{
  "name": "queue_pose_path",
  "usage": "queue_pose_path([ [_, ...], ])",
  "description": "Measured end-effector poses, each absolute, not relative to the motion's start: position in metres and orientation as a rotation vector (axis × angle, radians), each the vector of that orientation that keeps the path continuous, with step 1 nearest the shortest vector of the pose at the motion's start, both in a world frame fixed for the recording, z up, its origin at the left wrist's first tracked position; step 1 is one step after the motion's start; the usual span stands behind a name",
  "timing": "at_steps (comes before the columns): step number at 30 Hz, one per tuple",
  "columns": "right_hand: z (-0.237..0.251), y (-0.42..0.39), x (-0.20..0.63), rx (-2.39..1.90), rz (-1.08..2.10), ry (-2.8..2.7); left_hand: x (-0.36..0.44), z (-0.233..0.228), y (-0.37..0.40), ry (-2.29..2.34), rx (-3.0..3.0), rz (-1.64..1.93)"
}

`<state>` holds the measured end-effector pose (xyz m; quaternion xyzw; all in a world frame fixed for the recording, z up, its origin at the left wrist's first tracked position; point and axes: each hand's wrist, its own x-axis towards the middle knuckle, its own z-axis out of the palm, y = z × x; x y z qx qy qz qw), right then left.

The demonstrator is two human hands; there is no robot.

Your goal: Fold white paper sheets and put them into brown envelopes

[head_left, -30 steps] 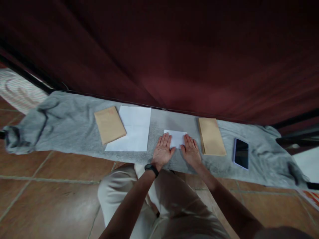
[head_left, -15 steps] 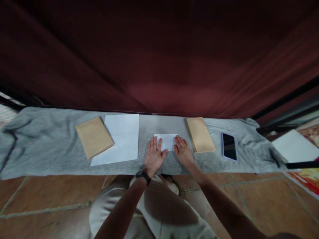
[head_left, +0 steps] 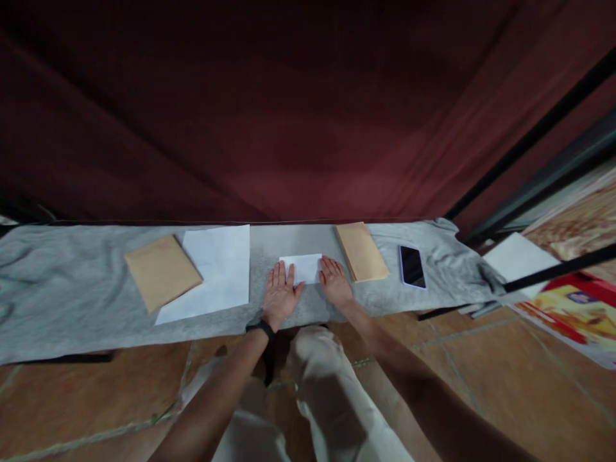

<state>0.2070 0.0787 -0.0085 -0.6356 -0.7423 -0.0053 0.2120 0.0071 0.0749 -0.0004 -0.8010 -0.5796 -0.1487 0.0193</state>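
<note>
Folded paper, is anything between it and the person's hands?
Nothing visible. The left hand and right hand lie flat on either end of the folded paper, fingers overlapping its edges. The brown envelopes lie apart, to its right.

1. Grey cloth (head_left: 72, 282) spread long across the tiled floor (head_left: 96, 391), wrinkled at both ends.
2. On it, left: brown envelope (head_left: 161, 271) overlapping a white sheet (head_left: 219, 269).
3. Centre: small folded white paper (head_left: 302, 267), both hands pressed flat at its near corners.
4. Right: stack of brown envelopes (head_left: 362, 251), then a dark phone (head_left: 412, 266), apart from each other.
</note>
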Motion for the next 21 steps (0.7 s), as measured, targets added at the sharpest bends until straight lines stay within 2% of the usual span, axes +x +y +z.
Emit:
queue_pose_path([
  [9,-0.013,0.08,0.212,-1.753,-0.071,-2.161,0.019,0.017,0.071,-1.729,-2.641,-0.183],
  [16,-0.019,0.08,0.21,-1.8,-0.119,-2.184,0.018,0.021,0.072,-1.717,-2.701,-0.2],
  [21,-0.012,0.086,0.208,-1.82,-0.006,-2.165,0.017,0.017,0.075,-1.689,-2.727,-0.24],
])
